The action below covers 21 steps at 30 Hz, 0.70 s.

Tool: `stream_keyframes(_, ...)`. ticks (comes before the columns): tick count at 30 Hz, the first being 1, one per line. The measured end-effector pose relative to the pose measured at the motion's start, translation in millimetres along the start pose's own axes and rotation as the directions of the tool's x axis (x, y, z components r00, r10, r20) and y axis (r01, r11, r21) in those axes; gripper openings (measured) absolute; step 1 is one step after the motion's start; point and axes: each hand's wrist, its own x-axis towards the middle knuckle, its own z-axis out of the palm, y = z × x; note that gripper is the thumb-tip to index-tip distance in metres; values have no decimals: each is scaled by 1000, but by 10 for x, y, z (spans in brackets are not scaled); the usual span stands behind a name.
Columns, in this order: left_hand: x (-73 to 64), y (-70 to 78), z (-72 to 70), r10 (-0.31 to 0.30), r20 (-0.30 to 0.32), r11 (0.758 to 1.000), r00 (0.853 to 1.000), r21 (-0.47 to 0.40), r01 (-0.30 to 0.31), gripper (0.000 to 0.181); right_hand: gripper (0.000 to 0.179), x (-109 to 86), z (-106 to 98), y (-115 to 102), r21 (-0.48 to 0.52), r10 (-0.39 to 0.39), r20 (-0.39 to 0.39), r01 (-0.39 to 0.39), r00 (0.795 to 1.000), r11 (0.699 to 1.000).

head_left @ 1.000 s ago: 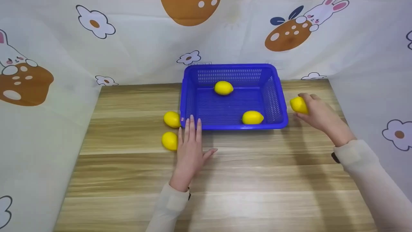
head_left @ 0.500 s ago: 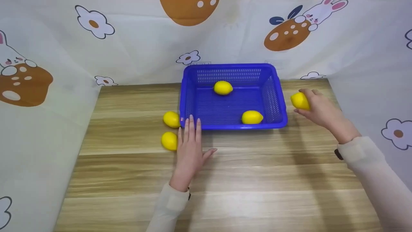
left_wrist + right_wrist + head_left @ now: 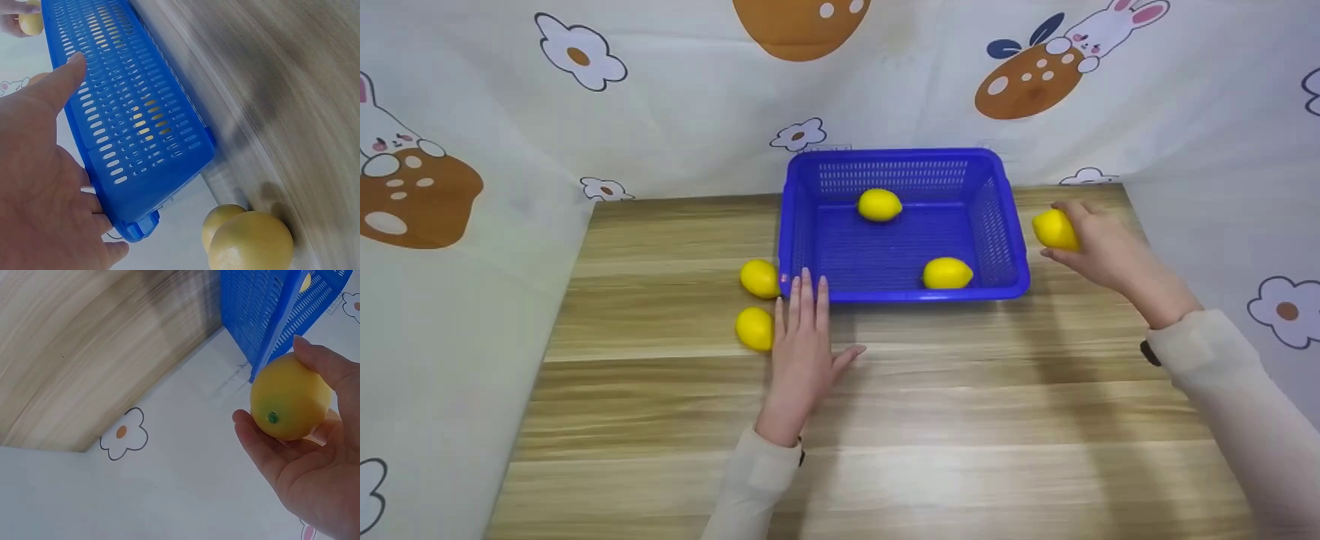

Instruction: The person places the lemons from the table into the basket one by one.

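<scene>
In the head view my right hand (image 3: pixel 1106 247) grips a yellow lemon (image 3: pixel 1055 229) just right of the blue plastic basket (image 3: pixel 900 295). The right wrist view shows the green stem end of this lemon (image 3: pixel 290 398) between thumb and curled fingers. My left hand (image 3: pixel 802 356) lies with straight fingers, their tips on the basket's front rim near its left corner. Two lemons are inside the basket: one lemon (image 3: pixel 880 205) at the back, another lemon (image 3: pixel 948 273) at the front right. Left of the basket sit a lemon (image 3: pixel 760 278) by its corner and a second lemon (image 3: pixel 754 328) beside my left hand.
The wooden table (image 3: pixel 960 420) carries the basket near its back edge. A white cloth (image 3: pixel 690 97) printed with rabbits and flowers hangs behind and along both sides. In the left wrist view the basket's slotted wall (image 3: pixel 126 101) stands beside my palm.
My right hand, with the lemon in it, has risen slightly away from me and shifted a little left in the last half second. The left hand and the basket have stayed in place.
</scene>
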Motion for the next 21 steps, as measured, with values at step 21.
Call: stream_keyframes(21,-4,-3,4,0,-8,1000,1000,2,0,113,64,112,-86,-206,-24,3,37,-2,999,1000)
